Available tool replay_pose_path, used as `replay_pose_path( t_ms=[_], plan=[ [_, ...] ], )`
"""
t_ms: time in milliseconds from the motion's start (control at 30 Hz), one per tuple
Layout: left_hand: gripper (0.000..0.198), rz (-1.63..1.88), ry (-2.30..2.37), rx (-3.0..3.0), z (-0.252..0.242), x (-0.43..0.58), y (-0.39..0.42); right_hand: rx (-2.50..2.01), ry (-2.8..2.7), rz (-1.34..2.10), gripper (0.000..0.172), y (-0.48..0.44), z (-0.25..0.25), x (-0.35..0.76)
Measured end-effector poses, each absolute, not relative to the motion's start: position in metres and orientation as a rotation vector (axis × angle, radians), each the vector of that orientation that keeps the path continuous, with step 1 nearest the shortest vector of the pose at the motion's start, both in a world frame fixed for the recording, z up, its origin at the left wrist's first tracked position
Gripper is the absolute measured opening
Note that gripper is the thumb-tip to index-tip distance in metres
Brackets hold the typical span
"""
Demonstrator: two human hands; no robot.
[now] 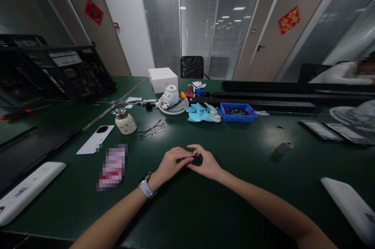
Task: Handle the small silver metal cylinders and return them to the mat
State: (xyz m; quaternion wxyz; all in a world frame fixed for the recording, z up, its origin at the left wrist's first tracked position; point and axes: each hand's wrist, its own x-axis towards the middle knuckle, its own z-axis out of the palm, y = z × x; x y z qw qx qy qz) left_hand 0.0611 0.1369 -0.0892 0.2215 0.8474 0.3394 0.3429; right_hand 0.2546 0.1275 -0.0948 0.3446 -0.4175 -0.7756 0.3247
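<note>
Head view. Right hand (pixel 208 164): thumb and forefinger standing apart, fingertips meeting left hand (pixel 172 163) over the table (pixel 190 214). Left-hand pinch: not discernible. Nearest item, eyeglasses (pixel 151 129): lying leftward beyond the fingers, seemingly light, thin, fragile; bridge probably offering the safest hold.

I have the left hand (pixel 172 163) in from eight o'clock, the right hand (pixel 211 165) from four, fingers (pixel 198 148) bent and tips together
</note>
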Motion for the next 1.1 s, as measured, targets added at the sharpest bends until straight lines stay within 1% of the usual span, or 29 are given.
replay_pose_path(
  t_ms=[133,233,333,400,467,533,600,700,800,967,1033,1100],
  plan=[
    [0.018,1.025,1.055,2.472,-0.088,0.061,0.135,-1.106,-2.012,0.814,0.057,0.126,-0.099,0.253],
    [0.011,1.184,1.019,2.509,-0.089,0.065,0.134,-1.118,-2.005,0.782,0.056,0.126,-0.103,0.252],
    [0.013,1.396,1.031,2.410,-0.091,0.065,0.137,-1.135,-1.998,0.712,0.052,0.126,-0.104,0.252],
    [0.012,1.440,1.132,2.328,-0.094,0.059,0.144,-1.154,-2.021,0.649,0.046,0.125,-0.102,0.254],
    [0.012,1.347,1.238,2.280,-0.101,0.051,0.153,-1.190,-2.069,0.580,0.037,0.123,-0.097,0.256],
    [0.015,1.169,1.283,2.259,-0.110,0.043,0.162,-1.245,-2.122,0.507,0.030,0.122,-0.090,0.263],
    [0.017,1.024,1.286,2.234,-0.118,0.037,0.169,-1.303,-2.168,0.444,0.027,0.122,-0.083,0.275],
    [0.018,0.937,1.275,2.194,-0.123,0.036,0.173,-1.414,-2.210,0.309,0.026,0.128,-0.074,0.308],
    [0.022,0.940,1.267,2.156,-0.121,0.037,0.172,-1.652,-2.215,0.097,0.026,0.145,-0.069,0.358],
    [0.030,1.014,1.396,1.884,-0.120,0.035,0.173,-2.323,-2.057,-0.206,0.028,0.188,-0.059,0.458],
    [0.029,1.016,1.444,1.818,-0.122,0.033,0.174,-2.554,-1.940,-0.261,0.028,0.203,-0.053,0.493],
    [0.028,1.032,1.466,1.794,-0.123,0.032,0.175,-2.743,-1.801,-0.229,0.027,0.213,-0.048,0.517]
  ],
)
